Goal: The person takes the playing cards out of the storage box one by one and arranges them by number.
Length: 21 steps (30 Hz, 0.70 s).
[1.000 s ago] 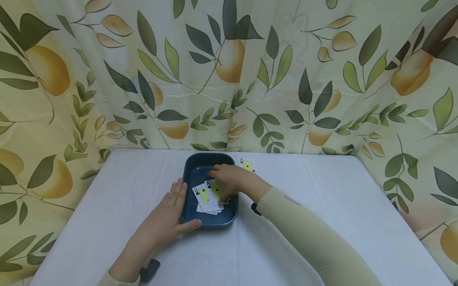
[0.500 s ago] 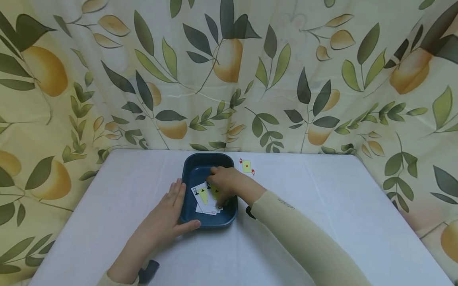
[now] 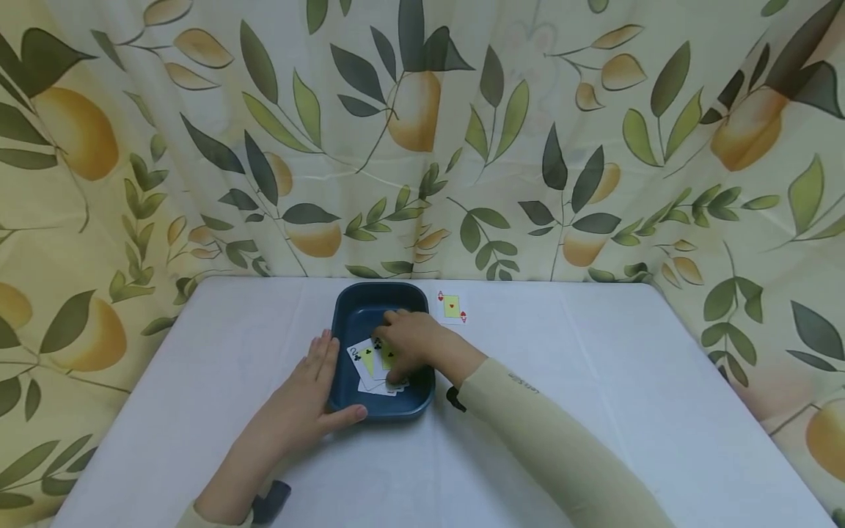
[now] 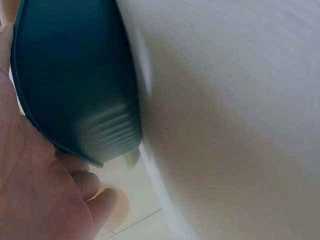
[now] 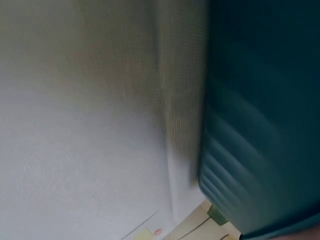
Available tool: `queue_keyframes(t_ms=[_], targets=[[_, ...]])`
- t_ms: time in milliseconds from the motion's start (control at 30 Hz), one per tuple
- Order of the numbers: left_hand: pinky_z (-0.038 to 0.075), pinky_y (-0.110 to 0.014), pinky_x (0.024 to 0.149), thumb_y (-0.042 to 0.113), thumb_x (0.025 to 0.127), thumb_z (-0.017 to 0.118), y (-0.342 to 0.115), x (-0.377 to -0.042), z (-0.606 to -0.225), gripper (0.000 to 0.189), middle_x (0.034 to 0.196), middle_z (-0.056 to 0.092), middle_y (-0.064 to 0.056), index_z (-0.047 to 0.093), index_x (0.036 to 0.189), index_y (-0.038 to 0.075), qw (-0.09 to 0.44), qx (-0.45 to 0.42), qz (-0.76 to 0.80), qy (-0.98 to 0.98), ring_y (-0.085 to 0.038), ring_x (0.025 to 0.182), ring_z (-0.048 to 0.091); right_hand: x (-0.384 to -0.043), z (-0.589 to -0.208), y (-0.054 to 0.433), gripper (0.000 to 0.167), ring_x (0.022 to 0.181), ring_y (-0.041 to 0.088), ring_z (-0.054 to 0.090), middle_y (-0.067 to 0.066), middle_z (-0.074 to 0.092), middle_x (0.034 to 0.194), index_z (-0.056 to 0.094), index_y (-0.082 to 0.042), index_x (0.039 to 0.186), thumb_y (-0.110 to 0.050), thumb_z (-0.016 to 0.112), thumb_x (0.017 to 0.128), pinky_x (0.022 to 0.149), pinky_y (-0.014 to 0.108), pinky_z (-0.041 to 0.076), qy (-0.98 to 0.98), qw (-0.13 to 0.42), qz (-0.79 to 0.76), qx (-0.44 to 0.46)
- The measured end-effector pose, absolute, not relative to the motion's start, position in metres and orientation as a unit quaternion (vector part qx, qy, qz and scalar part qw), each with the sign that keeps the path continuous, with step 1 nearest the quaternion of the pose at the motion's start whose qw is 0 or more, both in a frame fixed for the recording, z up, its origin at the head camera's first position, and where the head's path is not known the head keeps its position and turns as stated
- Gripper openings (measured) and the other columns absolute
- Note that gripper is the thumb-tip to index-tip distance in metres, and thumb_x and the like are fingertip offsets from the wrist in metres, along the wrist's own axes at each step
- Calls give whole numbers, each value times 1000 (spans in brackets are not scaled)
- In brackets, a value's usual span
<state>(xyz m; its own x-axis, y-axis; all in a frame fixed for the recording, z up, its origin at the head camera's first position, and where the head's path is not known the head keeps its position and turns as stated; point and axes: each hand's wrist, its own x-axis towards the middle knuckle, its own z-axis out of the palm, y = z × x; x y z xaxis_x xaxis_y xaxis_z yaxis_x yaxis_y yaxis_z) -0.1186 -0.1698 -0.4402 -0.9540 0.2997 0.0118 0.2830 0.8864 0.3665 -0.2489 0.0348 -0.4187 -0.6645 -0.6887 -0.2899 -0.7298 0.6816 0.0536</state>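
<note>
Several playing cards (image 3: 359, 359) lie overlapping inside a dark blue rectangular tray (image 3: 353, 293); a two of clubs shows at the left. My right hand (image 3: 416, 341) is inside the tray and holds a club card (image 3: 385, 356) between thumb and bent fingers, which cover part of it. Its fingertips are partly hidden. Along the tray's left wall, my left hand (image 3: 300, 396) rests with straight fingers on the side and the thumb at the near corner. In the left wrist view, the left hand (image 4: 42, 185) touches the tray's rim. The right wrist view shows the tray's ribbed outer wall (image 5: 255, 125).
An ace of hearts (image 3: 452, 308) lies face up on the white-covered table (image 3: 561, 389), just right of the tray's far end. Behind the table's far edge hangs a curtain (image 3: 502, 183) printed with leaves and fruit.
My right hand has shifted slightly left and toward me over the cards, and more of the ace of hearts shows. My left hand stays against the tray. The view has drifted a little.
</note>
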Motion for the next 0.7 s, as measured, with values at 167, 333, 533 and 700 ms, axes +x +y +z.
queue_keyframes(t_ms=[167, 333, 533, 700], targets=[[24, -54, 120, 79, 82, 57, -171, -119, -441, 118, 168, 2, -14, 11, 160, 3, 21, 149, 181, 972, -33, 154, 6, -247, -417, 32, 90, 114, 20, 51, 3, 55, 133, 51, -25, 145, -64, 80, 70, 103, 41, 48, 912, 124, 67, -386], [24, -54, 119, 78, 82, 57, -171, -120, -442, 117, 168, 3, -14, 12, 159, 3, 17, 151, 180, 972, -33, 154, 7, -249, -417, 32, 87, 111, 18, 48, 2, 52, 130, 50, -26, 145, -59, 82, 71, 101, 40, 50, 913, 125, 27, -388], [25, -55, 119, 78, 82, 57, -172, -120, -443, 117, 167, 3, -15, 13, 159, 2, 17, 155, 182, 971, -34, 154, 7, -247, -409, 37, 85, 111, 17, 46, 2, 50, 130, 49, -25, 146, -51, 83, 73, 97, 36, 51, 905, 141, -37, -399], [25, -55, 119, 79, 82, 56, -173, -120, -443, 117, 168, 2, -14, 12, 159, 3, 19, 154, 183, 971, -34, 154, 7, -247, -396, 44, 91, 116, 18, 45, 3, 50, 135, 46, -19, 149, -49, 82, 72, 103, 36, 48, 902, 131, -74, -404]])
